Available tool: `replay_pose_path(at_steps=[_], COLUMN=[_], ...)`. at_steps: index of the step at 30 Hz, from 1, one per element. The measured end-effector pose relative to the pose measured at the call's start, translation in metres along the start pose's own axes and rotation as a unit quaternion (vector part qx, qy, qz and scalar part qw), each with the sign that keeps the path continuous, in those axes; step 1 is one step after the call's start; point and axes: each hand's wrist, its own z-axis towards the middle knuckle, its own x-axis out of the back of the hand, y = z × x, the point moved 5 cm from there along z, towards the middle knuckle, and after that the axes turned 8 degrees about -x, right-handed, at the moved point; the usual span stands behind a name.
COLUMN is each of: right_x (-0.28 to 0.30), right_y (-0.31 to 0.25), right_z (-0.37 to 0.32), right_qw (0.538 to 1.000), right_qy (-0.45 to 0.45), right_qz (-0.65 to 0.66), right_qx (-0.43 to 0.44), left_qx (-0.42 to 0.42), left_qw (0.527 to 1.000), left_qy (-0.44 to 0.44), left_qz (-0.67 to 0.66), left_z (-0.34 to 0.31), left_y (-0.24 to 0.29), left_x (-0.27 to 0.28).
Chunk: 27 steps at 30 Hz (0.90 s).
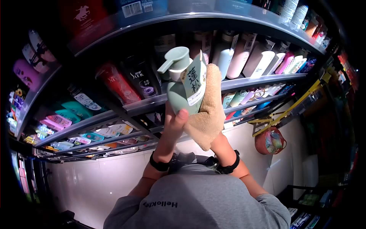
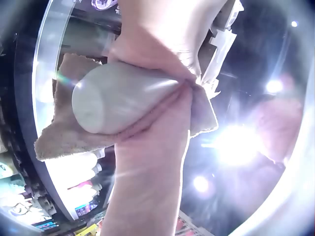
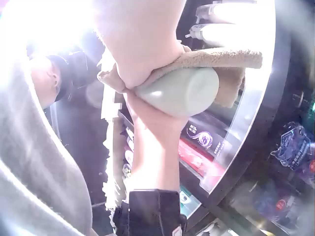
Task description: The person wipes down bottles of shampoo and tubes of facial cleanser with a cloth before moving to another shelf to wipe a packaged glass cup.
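A pale green pump bottle (image 1: pixel 177 97) with a card label stands upright in front of the shelf, held up in both hands. My left hand (image 1: pixel 175 120) grips its lower side, the thumb lying across the front. A tan towel (image 1: pixel 207 114) drapes over the bottle's right side. My right hand (image 1: pixel 218 142) holds the towel against the bottle, its fingers mostly hidden behind the cloth. From below, the bottle's rounded base (image 2: pixel 88 105) shows between the two hands, with towel (image 3: pixel 216 58) sticking out beyond it.
Shelves of bottles curve around the front; a red pack (image 1: pixel 118 84) and a black SLEEK bottle (image 1: pixel 141 76) stand left of the held bottle. More pump bottles (image 1: pixel 263 57) line up at right. A reddish basket (image 1: pixel 270 141) sits on the floor at right, beside a yellow frame (image 1: pixel 293 108).
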Motion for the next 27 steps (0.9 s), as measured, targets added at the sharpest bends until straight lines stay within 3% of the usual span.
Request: replay_pose_path(at_steps=[2, 5, 7, 9, 10, 11, 14, 15, 18, 21, 23, 25, 26, 27], right_x=[0.003, 0.002, 0.0, 0.018, 0.027, 0.018, 0.033, 0.035, 0.03, 0.031, 0.044, 0.051, 0.048, 0.041], right_y=[0.004, 0.019, 0.029, 0.013, -0.031, 0.025, 0.039, 0.037, 0.043, 0.051, 0.015, 0.002, 0.013, 0.049], right_z=[0.001, 0.0, 0.015, 0.029, 0.045, 0.039, 0.017, 0.011, -0.001, -0.001, 0.022, 0.015, 0.007, -0.004], right_qw=[0.999, 0.997, 0.987, 0.981, 0.988, 0.949, 0.921, 0.877, 0.897, 0.862, 0.969, 0.975, 0.974, 0.97], right_qy=[-0.014, -0.06, -0.116, -0.105, -0.029, -0.144, -0.099, -0.074, -0.091, -0.048, -0.127, -0.135, -0.142, -0.143], right_qz=[0.026, 0.026, 0.103, 0.12, 0.079, 0.248, 0.354, 0.455, 0.41, 0.478, 0.213, 0.033, 0.031, 0.187], right_qx=[-0.01, 0.033, -0.044, -0.111, -0.131, -0.131, -0.131, -0.135, -0.14, -0.16, 0.015, 0.171, 0.173, 0.052], left_qx=[0.008, 0.043, 0.06, 0.075, 0.08, 0.084, 0.096, 0.117, 0.119, 0.106, 0.084, 0.082, 0.081, 0.078], left_qw=[0.998, 0.999, 0.996, 0.994, 0.995, 0.995, 0.995, 0.99, 0.982, 0.989, 0.992, 0.992, 0.992, 0.991], left_qy=[-0.046, 0.027, 0.063, 0.067, 0.06, 0.053, 0.037, 0.077, 0.144, 0.05, 0.071, 0.089, 0.096, 0.106], left_qz=[0.047, -0.01, -0.034, -0.029, -0.023, -0.014, 0.013, 0.013, 0.026, 0.09, 0.063, 0.028, 0.029, 0.03], left_z=[-0.001, -0.01, -0.015, -0.02, -0.023, -0.027, -0.042, -0.048, -0.056, -0.05, -0.051, -0.049, -0.049, -0.05], left_y=[0.001, -0.004, -0.004, 0.0, 0.002, 0.003, 0.002, -0.001, 0.004, 0.011, 0.008, 0.004, 0.005, 0.007], left_x=[-0.001, 0.004, 0.005, 0.002, 0.0, -0.002, -0.003, 0.0, 0.002, -0.006, -0.006, -0.007, -0.007, -0.007])
